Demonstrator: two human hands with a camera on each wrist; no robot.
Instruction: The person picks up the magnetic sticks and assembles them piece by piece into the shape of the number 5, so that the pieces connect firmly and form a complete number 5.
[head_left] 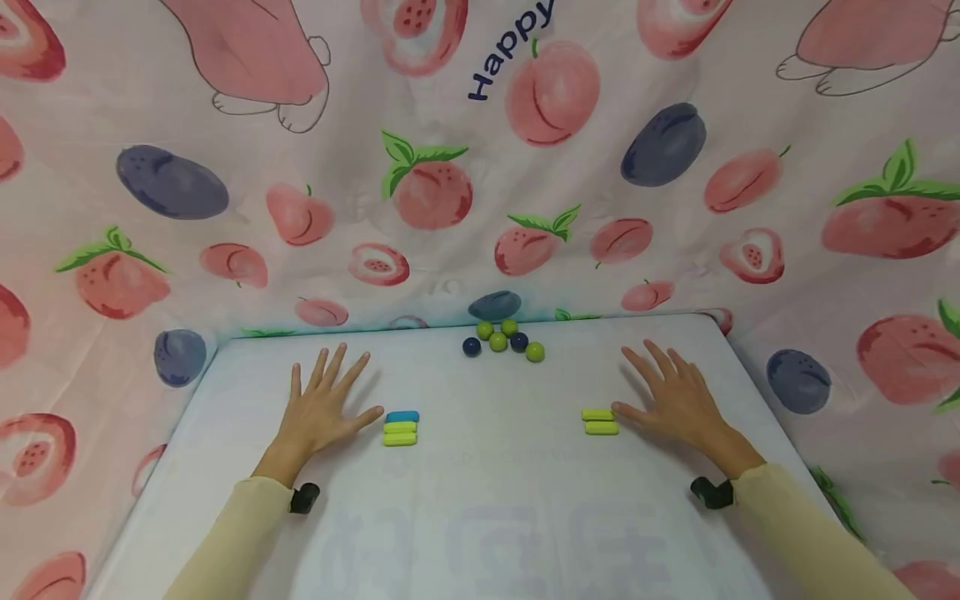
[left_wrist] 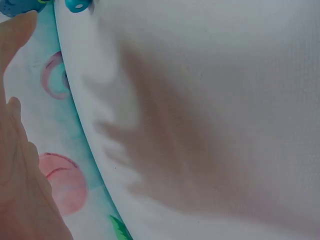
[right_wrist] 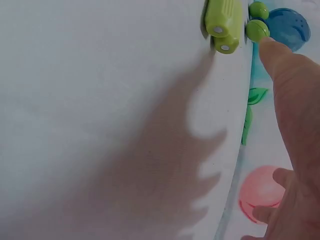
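My left hand (head_left: 318,417) is over the left of the white table with fingers spread, holding nothing. Its thumb tip is near a small stack of rods: a blue rod (head_left: 402,416) and two yellow-green rods (head_left: 400,433). On the other side my right hand (head_left: 675,400), also spread and holding nothing, has its thumb tip beside two yellow-green rods (head_left: 600,422). In the right wrist view these rods (right_wrist: 220,17) show round silvery ends. Both hands cast shadows on the tabletop. At the table's back edge sit several green balls (head_left: 498,342) and two dark blue balls (head_left: 472,347).
A fruit-print cloth (head_left: 435,283) hangs behind the white table (head_left: 495,467) and continues down both its sides. Black wrist straps with cameras (head_left: 711,492) sit at the cuffs of the pale yellow sleeves (head_left: 232,533).
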